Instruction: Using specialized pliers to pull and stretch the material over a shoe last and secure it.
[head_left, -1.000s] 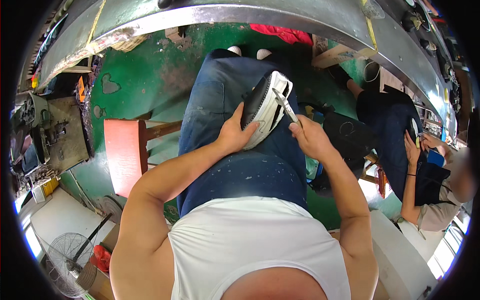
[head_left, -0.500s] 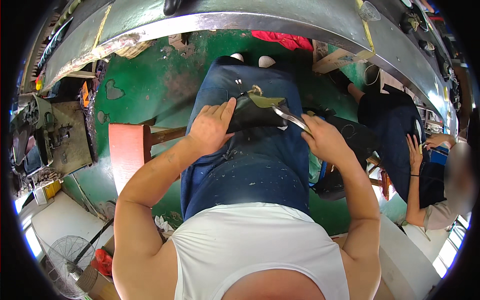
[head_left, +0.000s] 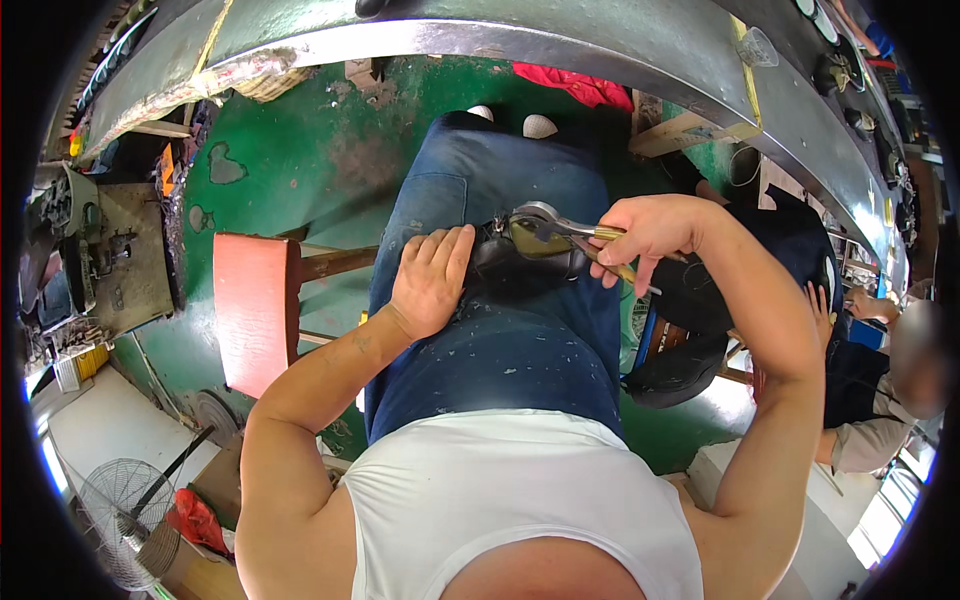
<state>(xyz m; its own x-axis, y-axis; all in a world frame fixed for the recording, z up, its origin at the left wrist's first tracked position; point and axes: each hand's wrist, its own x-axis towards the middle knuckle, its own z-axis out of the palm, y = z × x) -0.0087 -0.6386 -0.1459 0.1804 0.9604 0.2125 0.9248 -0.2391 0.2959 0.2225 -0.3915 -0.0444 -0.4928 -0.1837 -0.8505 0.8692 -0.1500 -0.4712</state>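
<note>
Blue trousers (head_left: 490,350), dark shoe (head_left: 497,266) resting on the lap, hands at either end.
Left hand (head_left: 432,280): fingers close together over shoe's left end; thumb hidden, grip unclear. Right hand (head_left: 648,235): fingers curled round handles of metal pliers (head_left: 545,212), head over olive patch (head_left: 530,240), contact uncertain. Risk: weak left hold on loose cloth could let shoe roll; slipping pliers could gouge the patch.

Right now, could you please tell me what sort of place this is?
Likely a workshop, perhaps for footwear: a long, grey metal workbench, silver pincers with yellowish handles, and a black, olive-lined shoe-like piece suggest it.
</note>
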